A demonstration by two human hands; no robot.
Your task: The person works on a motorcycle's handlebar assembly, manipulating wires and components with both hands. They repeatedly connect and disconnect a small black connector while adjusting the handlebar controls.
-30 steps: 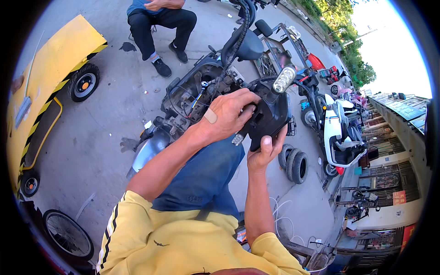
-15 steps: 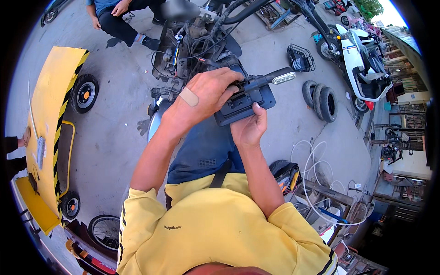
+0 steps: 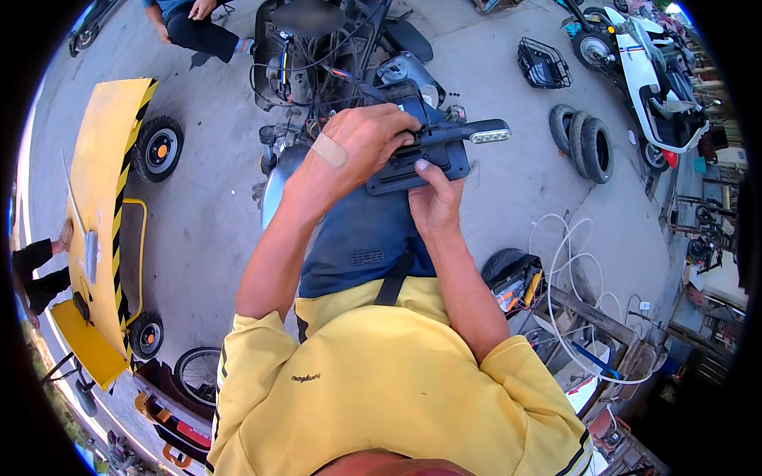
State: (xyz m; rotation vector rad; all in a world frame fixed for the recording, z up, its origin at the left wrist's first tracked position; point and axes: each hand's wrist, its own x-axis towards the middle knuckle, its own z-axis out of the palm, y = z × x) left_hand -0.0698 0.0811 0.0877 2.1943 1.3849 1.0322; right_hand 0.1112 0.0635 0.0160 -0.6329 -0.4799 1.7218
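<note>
A black plastic bracket [image 3: 456, 161] with a flat plate and moulded slots is held in front of my waist. A turn signal light [image 3: 488, 136] with a clear LED lens juts from its right side on a black stalk. My left hand [image 3: 353, 143], a beige plaster on its back, curls over the bracket from the left; thumb and fingers pinch beside the base of the stalk. What lies between those fingertips is mostly hidden. From below, my right hand [image 3: 438, 202] grips the near edge, thumb pressed on top and fingers out of sight underneath.
A partly stripped motorbike [image 3: 317, 75] stands just ahead. At left is a yellow cart [image 3: 99, 182] with another person's hand on it; a seated person [image 3: 208, 36] is far left. Tyres [image 3: 595, 151], a black basket [image 3: 544, 63] and a white scooter [image 3: 647, 87] lie rightward.
My view has shifted, so the surroundings sit differently. My right thumb has slid farther in over the bracket. My left hand keeps its pinch at nearly the same spot.
</note>
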